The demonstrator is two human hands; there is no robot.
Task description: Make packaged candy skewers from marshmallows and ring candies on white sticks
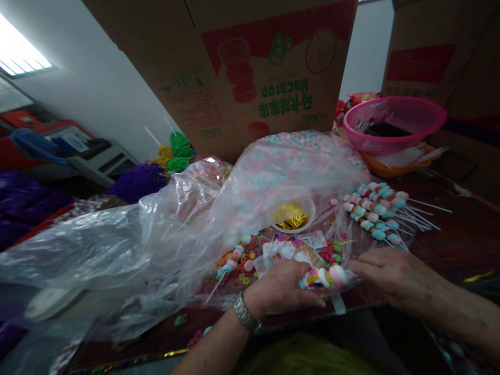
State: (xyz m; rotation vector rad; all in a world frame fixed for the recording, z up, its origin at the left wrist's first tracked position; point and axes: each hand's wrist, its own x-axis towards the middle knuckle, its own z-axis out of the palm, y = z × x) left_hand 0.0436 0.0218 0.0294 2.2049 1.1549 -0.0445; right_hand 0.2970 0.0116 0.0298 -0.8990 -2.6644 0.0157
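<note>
My left hand [283,286], with a metal watch at the wrist, is closed around a marshmallow skewer [328,277] of white, pink, yellow and blue pieces. Clear film shows around its right end. The fingers of my right hand [385,268] are pressed together at the edge of this clear wrapper [353,283]; their tips are partly hidden. Printed wrappers [292,247] lie just beyond my left hand. Another marshmallow skewer [234,259] rests to the left on loose fruit-coloured rings [252,252]. Green and red gummy pieces [331,252] lie between the hands.
A large clear bag of pastel marshmallows [269,169] fills the middle. A round tub [310,211] holds gold ties. Several finished skewers [375,208] are piled at right. Behind stand a pink basket [394,117], an orange tray [398,165] with white sticks, and a cardboard box [172,57].
</note>
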